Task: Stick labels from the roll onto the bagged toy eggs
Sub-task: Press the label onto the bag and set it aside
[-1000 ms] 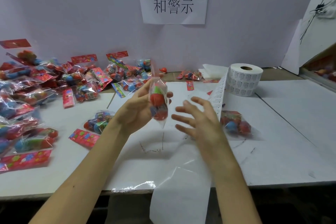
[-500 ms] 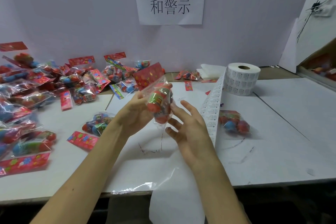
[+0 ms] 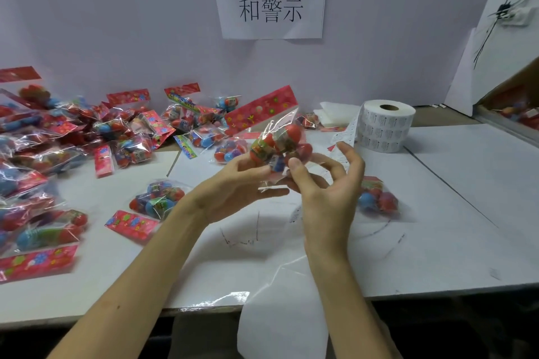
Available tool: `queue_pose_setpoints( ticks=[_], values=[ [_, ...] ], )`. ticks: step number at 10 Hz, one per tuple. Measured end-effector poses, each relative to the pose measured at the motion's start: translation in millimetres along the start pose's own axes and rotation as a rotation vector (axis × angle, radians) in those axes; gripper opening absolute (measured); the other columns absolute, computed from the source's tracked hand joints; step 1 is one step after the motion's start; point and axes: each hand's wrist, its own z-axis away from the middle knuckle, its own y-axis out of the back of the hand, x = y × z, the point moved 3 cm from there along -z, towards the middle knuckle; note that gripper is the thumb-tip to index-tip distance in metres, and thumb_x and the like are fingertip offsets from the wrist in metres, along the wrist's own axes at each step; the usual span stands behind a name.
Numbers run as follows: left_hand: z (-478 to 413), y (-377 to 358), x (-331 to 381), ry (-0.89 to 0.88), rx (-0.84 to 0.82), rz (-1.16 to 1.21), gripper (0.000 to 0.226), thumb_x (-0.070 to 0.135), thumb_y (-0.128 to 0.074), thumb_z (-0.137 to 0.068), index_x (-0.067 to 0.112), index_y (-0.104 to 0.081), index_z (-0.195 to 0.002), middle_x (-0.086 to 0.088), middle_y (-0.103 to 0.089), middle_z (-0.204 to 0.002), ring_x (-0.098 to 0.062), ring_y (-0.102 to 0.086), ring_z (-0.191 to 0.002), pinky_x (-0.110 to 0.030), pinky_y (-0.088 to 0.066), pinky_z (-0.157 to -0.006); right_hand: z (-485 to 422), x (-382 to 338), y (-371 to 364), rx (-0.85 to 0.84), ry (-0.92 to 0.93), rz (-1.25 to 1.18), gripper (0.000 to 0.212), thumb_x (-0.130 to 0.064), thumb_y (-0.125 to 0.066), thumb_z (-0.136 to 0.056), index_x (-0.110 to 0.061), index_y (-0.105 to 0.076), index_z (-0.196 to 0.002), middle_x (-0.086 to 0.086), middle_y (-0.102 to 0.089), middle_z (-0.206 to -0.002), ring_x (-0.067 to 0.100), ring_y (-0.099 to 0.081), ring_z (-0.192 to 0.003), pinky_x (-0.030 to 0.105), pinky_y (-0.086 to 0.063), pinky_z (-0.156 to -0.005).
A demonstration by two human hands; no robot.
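The bag of toy eggs is held up between both hands, red header card pointing away. The left hand pinches its lower end, fingers curled under it. The right hand presses its thumb on the bag's front, fingers curled behind; whether a label lies under the thumb I cannot tell. Best to keep the film taut between the two grips and rub the thumb flat, off any crease. The label strip hangs just behind the right fingertips, leading back to the roll.
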Motion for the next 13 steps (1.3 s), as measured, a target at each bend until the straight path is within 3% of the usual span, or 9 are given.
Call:
queue_pose_setpoints(
  ticks=[1,2,3,4,5,7,9,10,13],
  values=[
    [4,-10,11,-0.034,-0.017,0.074,0.054,0.029,-0.079,-0.081,0.003,-0.060,-0.124,-0.008,-0.067,-0.099,-0.026,-0.067,-0.097,-0.045,-0.053,-0.104,0,2,-1,-0.038,-0.005,0.012,0.051,-0.024,-0.077,-0.087,-0.029,-0.051,-0.131,-0.008,-0.066,-0.117,0.008,-0.072,-0.093,0.027,-0.060,-0.071],
    [5,-6,14,-0.042,0.057,0.154,0.021,0.014,-0.062,-0.088,0.009,-0.055,-0.107,-0.001,-0.061,-0.077,-0.018,-0.067,-0.079,-0.034,-0.055,-0.088,-9,0,7,-0.022,0.007,0.002,0.029,-0.032,-0.065,-0.086,-0.031,-0.065,-0.115,-0.011,-0.069,-0.111,0.005,-0.068,-0.091,0.023,-0.055,-0.070],
    [5,-6,15,-0.054,0.085,0.163,0.024,0.015,-0.063,-0.085,0.011,-0.054,-0.107,-0.003,-0.060,-0.079,-0.018,-0.068,-0.079,-0.032,-0.056,-0.085,-13,0,9,-0.154,-0.104,-0.079,0.010,-0.025,-0.066,-0.093,-0.028,-0.075,-0.090,-0.003,-0.074,-0.089,0.011,-0.066,-0.076,0.022,-0.053,-0.065],
    [4,-7,14,-0.037,0.109,0.116,0.031,0.020,-0.065,-0.086,0.010,-0.057,-0.114,-0.004,-0.062,-0.087,-0.018,-0.069,-0.082,-0.030,-0.057,-0.086,-11,8,7,-0.185,-0.134,-0.033,0.015,-0.019,-0.073,-0.093,-0.025,-0.074,-0.079,-0.002,-0.071,-0.077,0.010,-0.063,-0.066,0.022,-0.052,-0.060],
    [1,-10,11,-0.037,0.117,0.093,0.033,0.021,-0.067,-0.086,0.008,-0.062,-0.117,-0.005,-0.072,-0.093,-0.020,-0.073,-0.087,-0.029,-0.058,-0.087,-9,12,4,-0.142,-0.136,-0.013,0.010,-0.020,-0.078,-0.088,-0.020,-0.073,-0.079,-0.003,-0.070,-0.073,0.011,-0.064,-0.062,0.022,-0.052,-0.059],
    [2,-18,6,-0.030,0.092,0.034,0.048,0.012,-0.070,-0.086,-0.005,-0.056,-0.129,-0.015,-0.072,-0.108,-0.038,-0.067,-0.106,-0.054,-0.050,-0.109,-8,17,4,-0.115,-0.115,0.023,0.012,-0.021,-0.080,-0.087,-0.023,-0.073,-0.076,-0.004,-0.071,-0.072,0.014,-0.066,-0.063,0.023,-0.053,-0.061],
    [1,-19,4,-0.001,0.087,-0.012,0.053,0.012,-0.070,-0.088,-0.009,-0.054,-0.134,-0.029,-0.067,-0.118,-0.042,-0.066,-0.110,-0.064,-0.041,-0.114,-9,20,6,-0.089,-0.142,0.031,0.012,-0.021,-0.080,-0.087,-0.019,-0.072,-0.078,-0.005,-0.070,-0.073,0.014,-0.063,-0.063,0.026,-0.055,-0.064],
    [1,-20,4,0.003,0.061,-0.024,0.050,0.013,-0.069,-0.089,-0.008,-0.056,-0.133,-0.034,-0.062,-0.128,-0.043,-0.066,-0.113,-0.062,-0.042,-0.114,-9,21,7,-0.086,-0.150,0.025,0.012,-0.021,-0.080,-0.087,-0.018,-0.072,-0.078,-0.005,-0.070,-0.072,0.013,-0.062,-0.062,0.028,-0.055,-0.065],
    [1,-22,4,-0.014,0.030,-0.030,0.038,0.012,-0.070,-0.087,0.003,-0.064,-0.123,-0.014,-0.073,-0.114,-0.033,-0.072,-0.108,-0.048,-0.054,-0.106,-9,24,8,-0.090,-0.154,0.062,0.009,-0.027,-0.080,-0.087,-0.024,-0.076,-0.079,-0.003,-0.075,-0.074,0.015,-0.067,-0.071,0.026,-0.054,-0.066]
  ],
)
